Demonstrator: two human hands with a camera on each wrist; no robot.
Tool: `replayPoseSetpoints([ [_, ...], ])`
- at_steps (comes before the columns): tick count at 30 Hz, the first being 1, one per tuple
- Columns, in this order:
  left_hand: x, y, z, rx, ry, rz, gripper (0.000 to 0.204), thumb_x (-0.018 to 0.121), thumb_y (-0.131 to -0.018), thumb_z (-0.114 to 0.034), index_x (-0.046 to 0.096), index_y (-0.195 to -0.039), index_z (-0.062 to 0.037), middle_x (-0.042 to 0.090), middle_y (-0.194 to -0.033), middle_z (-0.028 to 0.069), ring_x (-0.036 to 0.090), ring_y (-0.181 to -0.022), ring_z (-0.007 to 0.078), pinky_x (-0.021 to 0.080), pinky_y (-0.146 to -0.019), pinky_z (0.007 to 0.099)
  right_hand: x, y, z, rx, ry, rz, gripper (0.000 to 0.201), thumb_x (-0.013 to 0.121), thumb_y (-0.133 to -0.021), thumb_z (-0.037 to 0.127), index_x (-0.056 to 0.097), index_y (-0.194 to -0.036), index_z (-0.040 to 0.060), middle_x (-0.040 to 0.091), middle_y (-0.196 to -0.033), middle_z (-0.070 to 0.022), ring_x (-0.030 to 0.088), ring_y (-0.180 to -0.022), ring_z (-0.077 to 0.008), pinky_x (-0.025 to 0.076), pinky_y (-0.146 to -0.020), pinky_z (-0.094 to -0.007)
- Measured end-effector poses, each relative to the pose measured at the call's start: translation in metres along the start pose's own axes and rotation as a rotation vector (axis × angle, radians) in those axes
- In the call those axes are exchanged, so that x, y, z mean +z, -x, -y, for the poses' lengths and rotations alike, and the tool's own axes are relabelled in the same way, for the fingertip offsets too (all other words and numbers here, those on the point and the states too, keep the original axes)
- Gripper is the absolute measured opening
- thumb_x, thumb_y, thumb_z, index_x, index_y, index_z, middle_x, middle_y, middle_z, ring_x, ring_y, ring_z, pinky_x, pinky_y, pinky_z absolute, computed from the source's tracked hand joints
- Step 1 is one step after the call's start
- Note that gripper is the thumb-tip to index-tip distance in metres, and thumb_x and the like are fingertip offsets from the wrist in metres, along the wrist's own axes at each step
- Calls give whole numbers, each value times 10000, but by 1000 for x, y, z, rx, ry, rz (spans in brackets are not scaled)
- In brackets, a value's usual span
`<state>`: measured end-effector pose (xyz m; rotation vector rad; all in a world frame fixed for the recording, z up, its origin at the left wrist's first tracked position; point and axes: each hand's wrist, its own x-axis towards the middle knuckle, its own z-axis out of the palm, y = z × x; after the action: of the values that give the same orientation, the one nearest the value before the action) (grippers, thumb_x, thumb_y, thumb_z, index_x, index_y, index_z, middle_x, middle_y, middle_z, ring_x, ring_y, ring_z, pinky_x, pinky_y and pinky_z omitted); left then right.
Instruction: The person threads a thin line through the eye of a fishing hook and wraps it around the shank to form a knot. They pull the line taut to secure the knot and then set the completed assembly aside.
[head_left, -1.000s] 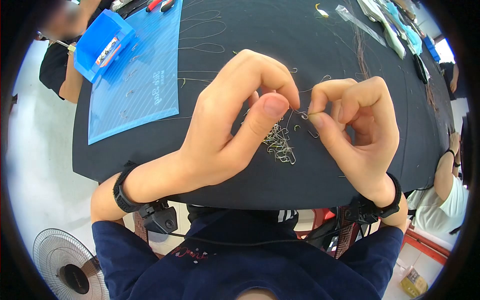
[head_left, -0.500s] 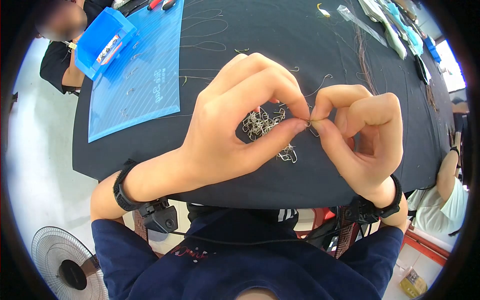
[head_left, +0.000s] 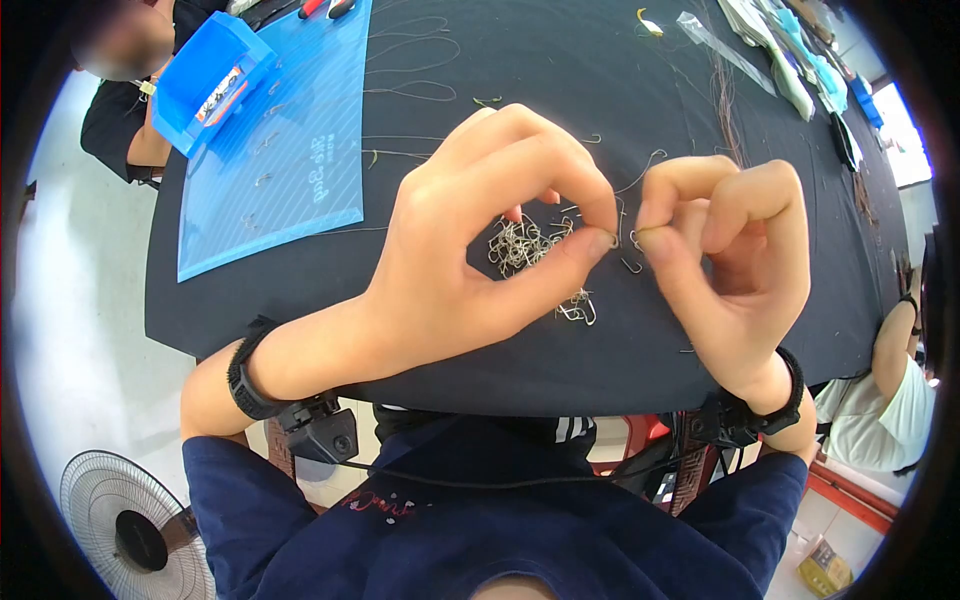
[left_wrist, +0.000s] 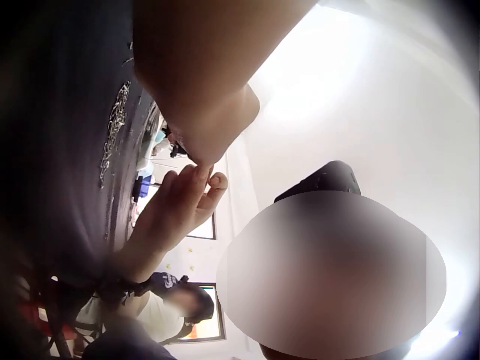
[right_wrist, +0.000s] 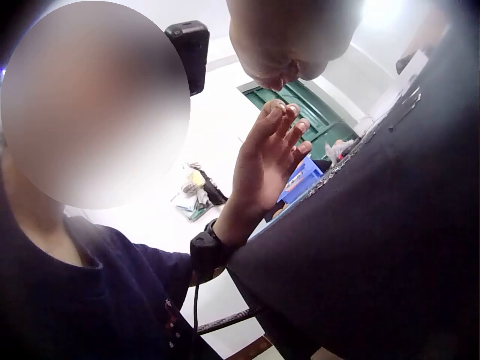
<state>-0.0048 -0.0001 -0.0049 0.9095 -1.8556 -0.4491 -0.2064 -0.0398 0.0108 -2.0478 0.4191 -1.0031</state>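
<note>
Over the dark table, my left hand pinches a tiny yellowish bit between thumb and index finger; most of it is hidden by the fingertips. Facing it, a short gap away, my right hand pinches a small metal fish hook between thumb and bent index finger, its other fingers curled in. A tangled pile of fish hooks lies under the left hand, which partly covers it. One loose hook rests on the cloth below the gap. The left wrist view shows both hands raised above the table.
On the left lies a blue striped sheet with hooks on it and line loops trailing right. A blue bin stands on it, red-handled pliers behind. Brown strands and bags lie at the back right.
The hands started apart, met at the fingertips half a second ago, and are now slightly apart again. The left thumb has closed against the index finger; the right hand has drawn a little rightward.
</note>
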Motion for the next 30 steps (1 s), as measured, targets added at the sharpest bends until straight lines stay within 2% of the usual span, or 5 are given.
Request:
replayPoseSetpoints([
  [4,-1,0,0,-31,-3,5,177,677,-694,33,618,-830,-63,597,-894,45,539,-770,106,385,-590,215,-2,0,1,17,8,-35,282,541,-799,-157,364,-893,42,568,-948,-230,446,-618,-49,414,-618,-182],
  [9,-2,0,1,73,-73,-10,198,697,-677,42,643,-835,-65,598,-891,48,552,-775,122,403,-597,219,-6,-2,2,-196,247,85,295,561,-789,-161,381,-899,45,574,-953,-250,472,-601,-58,422,-574,-182],
  [12,-2,1,2,89,-80,-19,216,705,-668,48,650,-843,-65,598,-889,49,556,-777,129,409,-600,219,-5,-4,4,-244,307,88,309,578,-779,-162,388,-901,49,582,-954,-252,475,-576,-61,415,-545,-177],
  [16,-2,0,4,127,-93,-23,224,711,-664,48,652,-848,-65,599,-891,49,557,-777,129,408,-599,217,-2,-5,3,-268,332,66,312,592,-772,-158,398,-893,54,596,-945,-241,465,-544,-54,403,-526,-172],
  [30,-2,1,1,93,-105,-26,213,708,-662,37,650,-840,-65,601,-886,50,553,-767,127,408,-593,220,0,-4,2,-268,313,66,330,601,-751,-162,404,-906,53,598,-950,-236,448,-529,-43,378,-500,-170],
])
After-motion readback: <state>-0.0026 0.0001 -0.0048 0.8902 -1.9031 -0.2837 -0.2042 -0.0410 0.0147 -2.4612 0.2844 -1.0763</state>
